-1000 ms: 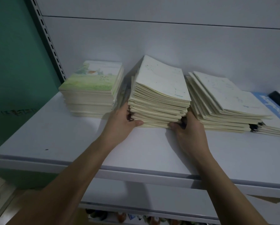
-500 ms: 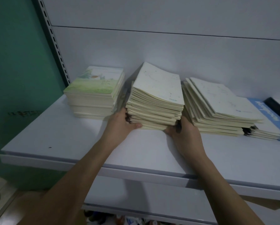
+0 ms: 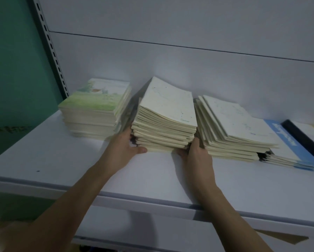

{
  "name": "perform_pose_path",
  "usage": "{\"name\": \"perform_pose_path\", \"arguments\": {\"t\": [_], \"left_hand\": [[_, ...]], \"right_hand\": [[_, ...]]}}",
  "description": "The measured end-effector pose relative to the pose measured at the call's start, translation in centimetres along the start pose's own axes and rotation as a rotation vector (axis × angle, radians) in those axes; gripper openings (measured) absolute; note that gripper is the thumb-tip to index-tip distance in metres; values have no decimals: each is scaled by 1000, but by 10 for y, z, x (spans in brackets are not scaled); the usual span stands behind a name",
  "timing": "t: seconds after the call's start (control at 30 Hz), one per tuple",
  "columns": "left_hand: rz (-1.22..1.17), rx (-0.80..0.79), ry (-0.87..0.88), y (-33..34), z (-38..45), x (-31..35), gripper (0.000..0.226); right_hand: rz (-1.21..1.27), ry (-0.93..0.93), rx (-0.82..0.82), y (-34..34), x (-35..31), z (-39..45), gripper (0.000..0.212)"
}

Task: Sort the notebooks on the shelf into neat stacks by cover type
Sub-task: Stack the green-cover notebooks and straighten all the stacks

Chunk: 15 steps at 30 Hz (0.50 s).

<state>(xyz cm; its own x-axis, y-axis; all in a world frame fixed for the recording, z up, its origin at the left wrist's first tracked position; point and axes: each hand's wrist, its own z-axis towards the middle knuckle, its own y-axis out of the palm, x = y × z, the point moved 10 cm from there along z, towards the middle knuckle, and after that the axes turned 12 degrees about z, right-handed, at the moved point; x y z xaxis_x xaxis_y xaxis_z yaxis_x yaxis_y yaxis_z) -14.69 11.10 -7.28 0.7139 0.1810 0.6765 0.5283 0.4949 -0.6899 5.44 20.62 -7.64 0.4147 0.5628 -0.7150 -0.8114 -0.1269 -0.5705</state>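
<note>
Here the middle stack [image 3: 166,120] of cream notebooks is gripped at its two lower front corners, the left hand [image 3: 124,148] and right hand [image 3: 198,154] curled round them. It rests on the white shelf [image 3: 61,160], between the green-covered stack [image 3: 96,110] and a slumped cream stack [image 3: 234,128]; blue-covered notebooks [image 3: 288,148] lie beyond.

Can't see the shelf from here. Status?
Left hand and right hand grip middle stack at its base corners. Neighbouring stacks close either side.
</note>
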Motion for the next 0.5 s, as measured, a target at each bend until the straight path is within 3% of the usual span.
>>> {"name": "perform_pose_path", "arguments": {"t": [0.1, 0.2, 0.33, 0.5], "left_hand": [[189, -59, 37, 3, 7, -2, 48], [437, -8, 37, 0, 19, -14, 41], [352, 21, 22, 0, 14, -13, 45], [-141, -28, -12, 2, 3, -4, 118]], "right_hand": [[-84, -75, 35, 0, -5, 5, 20], [-28, -51, 5, 4, -2, 13, 21], [80, -23, -14, -2, 0, 10, 20], [645, 98, -174, 6, -6, 6, 72]]}}
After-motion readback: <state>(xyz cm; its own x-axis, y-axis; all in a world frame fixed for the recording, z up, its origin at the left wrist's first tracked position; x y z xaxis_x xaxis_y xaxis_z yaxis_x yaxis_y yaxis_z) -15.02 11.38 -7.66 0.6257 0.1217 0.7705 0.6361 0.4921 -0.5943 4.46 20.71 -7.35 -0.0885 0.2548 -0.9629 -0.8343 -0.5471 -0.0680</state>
